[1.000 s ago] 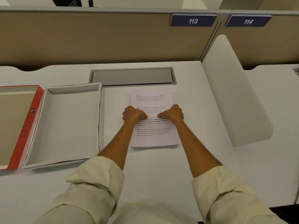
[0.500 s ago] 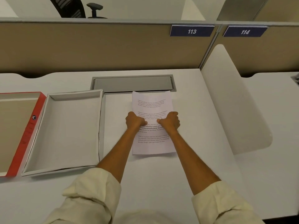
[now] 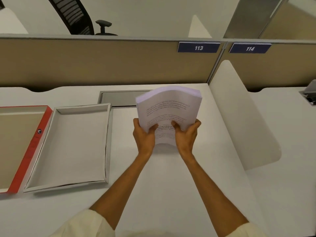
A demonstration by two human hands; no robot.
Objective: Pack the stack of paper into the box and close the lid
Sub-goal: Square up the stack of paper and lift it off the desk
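A thick stack of printed white paper (image 3: 168, 106) is tilted up off the desk, its far edge raised and bowed. My left hand (image 3: 144, 134) grips its left side and my right hand (image 3: 187, 134) grips its right side, thumbs on the top sheet. The stack's near edge is low, close to the desk. To the left lies the open white box (image 3: 51, 183), shallow and with nothing inside. Beyond it at the far left lies the red-edged lid (image 3: 34, 142), inner brown side up, partly cut off by the frame.
A grey cable flap (image 3: 119, 98) is set into the white desk (image 3: 162, 194) behind the stack. A tan partition (image 3: 102, 62) closes the back. A white curved divider (image 3: 239, 117) rises on the right. An office chair (image 3: 80, 16) stands beyond the partition.
The stack lay flat under both hands before. Now both hands have gripped its sides and lifted its far end up off the desk, so it bends. The camera view has tilted upward.
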